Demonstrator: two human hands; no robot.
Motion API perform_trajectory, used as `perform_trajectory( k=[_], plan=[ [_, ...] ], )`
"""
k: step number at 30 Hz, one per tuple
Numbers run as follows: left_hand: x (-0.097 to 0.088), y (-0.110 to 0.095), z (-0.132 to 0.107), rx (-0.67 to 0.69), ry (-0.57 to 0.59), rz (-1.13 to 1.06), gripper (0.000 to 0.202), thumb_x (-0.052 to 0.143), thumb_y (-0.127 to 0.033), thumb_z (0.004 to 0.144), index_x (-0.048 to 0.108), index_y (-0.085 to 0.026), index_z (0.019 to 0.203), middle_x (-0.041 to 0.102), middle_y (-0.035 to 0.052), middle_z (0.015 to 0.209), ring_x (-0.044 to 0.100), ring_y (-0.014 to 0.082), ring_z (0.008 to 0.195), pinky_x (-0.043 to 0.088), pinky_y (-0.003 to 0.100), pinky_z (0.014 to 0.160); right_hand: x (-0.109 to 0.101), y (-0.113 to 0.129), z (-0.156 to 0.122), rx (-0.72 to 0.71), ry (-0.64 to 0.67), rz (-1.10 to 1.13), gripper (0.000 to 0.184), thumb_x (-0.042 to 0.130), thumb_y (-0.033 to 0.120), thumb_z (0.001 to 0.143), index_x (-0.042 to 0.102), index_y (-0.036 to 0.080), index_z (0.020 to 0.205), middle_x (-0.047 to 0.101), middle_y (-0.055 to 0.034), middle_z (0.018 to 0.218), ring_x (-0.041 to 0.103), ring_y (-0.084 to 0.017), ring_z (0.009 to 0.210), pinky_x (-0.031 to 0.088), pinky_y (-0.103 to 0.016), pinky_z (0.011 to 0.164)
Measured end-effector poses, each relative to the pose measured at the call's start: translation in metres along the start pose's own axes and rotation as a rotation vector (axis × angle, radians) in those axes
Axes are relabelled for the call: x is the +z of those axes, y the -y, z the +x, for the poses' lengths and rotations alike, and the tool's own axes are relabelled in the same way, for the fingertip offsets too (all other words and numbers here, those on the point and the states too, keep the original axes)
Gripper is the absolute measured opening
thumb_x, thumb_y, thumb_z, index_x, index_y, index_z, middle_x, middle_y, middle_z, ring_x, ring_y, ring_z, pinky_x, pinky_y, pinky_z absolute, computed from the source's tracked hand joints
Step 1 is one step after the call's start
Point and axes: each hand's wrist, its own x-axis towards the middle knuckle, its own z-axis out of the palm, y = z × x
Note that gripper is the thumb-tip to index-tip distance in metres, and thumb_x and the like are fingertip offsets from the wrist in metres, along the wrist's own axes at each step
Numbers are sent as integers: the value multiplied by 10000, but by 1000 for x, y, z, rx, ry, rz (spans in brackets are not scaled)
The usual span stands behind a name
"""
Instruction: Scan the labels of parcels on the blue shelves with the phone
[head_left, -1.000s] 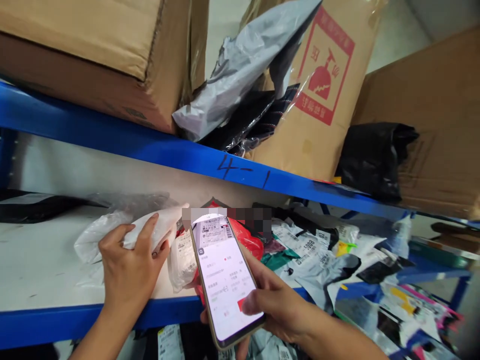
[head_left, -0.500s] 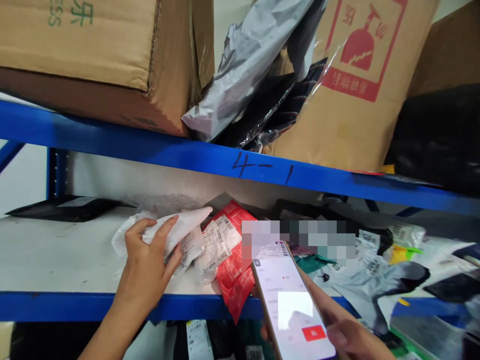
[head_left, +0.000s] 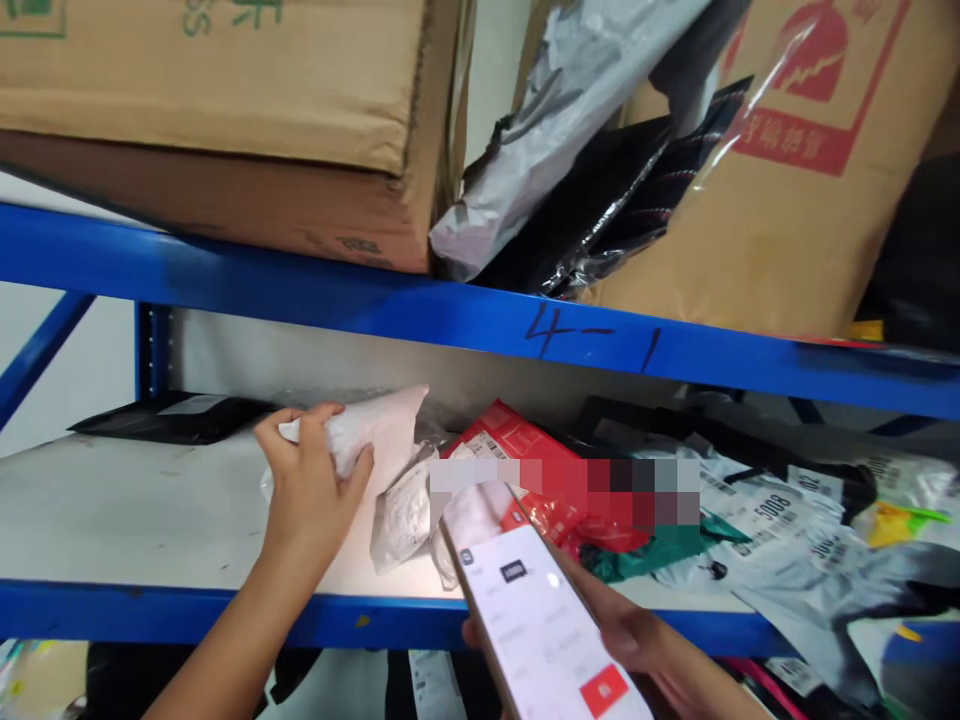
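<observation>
My left hand [head_left: 311,490] is closed round a white plastic parcel [head_left: 375,435] and holds it a little above the white shelf board [head_left: 112,510]. My right hand [head_left: 645,655] grips a smartphone [head_left: 540,625] with a lit white screen and a red button, low at the middle right. Just behind the phone lie another white bagged parcel [head_left: 405,515] and a red parcel [head_left: 525,455] with a label.
A blue shelf beam [head_left: 450,320] marked "4-1" runs overhead, with cardboard boxes [head_left: 225,110] and grey and black bags [head_left: 570,130] on it. A flat black parcel [head_left: 172,415] lies at the back left. Several labelled mailers [head_left: 787,520] crowd the shelf's right side.
My left hand has lifted the white parcel off the shelf and tilted it up. The phone has dropped lower and to the right in view as the camera turned left.
</observation>
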Motion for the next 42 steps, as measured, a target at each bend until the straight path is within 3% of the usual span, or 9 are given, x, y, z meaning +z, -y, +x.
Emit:
perform_trajectory(
  k=[3,6,15,21,26,29,32,37,42],
  plan=[
    [0,5,4,1,23,-8,509,615,-381,796,472,-186,1243,255,131,1219,445,293,1115,545,488,847,22,6,26,78,61,8,654,521,320,867,277,191,1460,696,-165,1172,690,-284,1041,508,-437,893],
    [2,7,4,44,33,-19,498,614,-350,810,459,-175,1250,257,130,1199,417,302,1140,508,502,909,37,10,42,112,83,-53,600,484,326,900,264,206,1445,692,-167,1174,723,-293,949,517,-450,858],
    [7,8,5,89,2,-26,461,594,-285,835,442,-155,1250,246,130,1175,355,312,1174,467,484,957,59,11,47,166,-117,-102,726,634,420,780,339,115,1369,719,-168,1061,743,-283,852,567,-325,743],
    [7,8,5,74,3,-41,476,598,-291,832,439,-164,1262,239,129,1191,379,306,1149,469,491,960,66,13,47,122,-127,-186,840,655,430,741,252,165,1428,734,-167,1035,743,-343,800,537,-294,454],
    [7,9,4,71,10,-47,480,604,-295,828,440,-165,1260,240,126,1189,371,306,1163,467,488,970,61,11,47,141,-155,-148,660,681,435,723,504,97,1261,747,-140,1018,746,-255,830,568,-321,789],
    [8,8,4,64,7,-50,484,608,-292,825,438,-169,1262,239,125,1194,373,301,1160,472,484,965,58,11,46,188,-139,-123,565,671,449,732,593,66,1140,736,-152,1046,740,-252,865,552,-340,864],
    [8,8,4,68,7,-48,484,605,-295,826,442,-166,1262,241,128,1195,371,303,1164,470,485,968,57,13,47,182,-142,-122,617,676,428,732,534,78,1220,735,-145,1018,739,-254,872,572,-327,823],
    [5,9,3,80,4,-32,503,625,-321,814,458,-156,1259,252,136,1190,359,320,1183,462,497,981,53,13,47,89,-11,-194,879,617,198,681,198,249,1452,698,-158,1107,730,-356,890,530,-223,447],
    [7,3,-3,182,-24,16,474,642,-300,803,493,-149,1226,292,152,1179,378,344,1175,486,525,932,36,5,37,-5,23,-212,1025,566,32,611,75,312,1466,655,-150,1202,710,-355,965,522,-184,452]
  ],
)
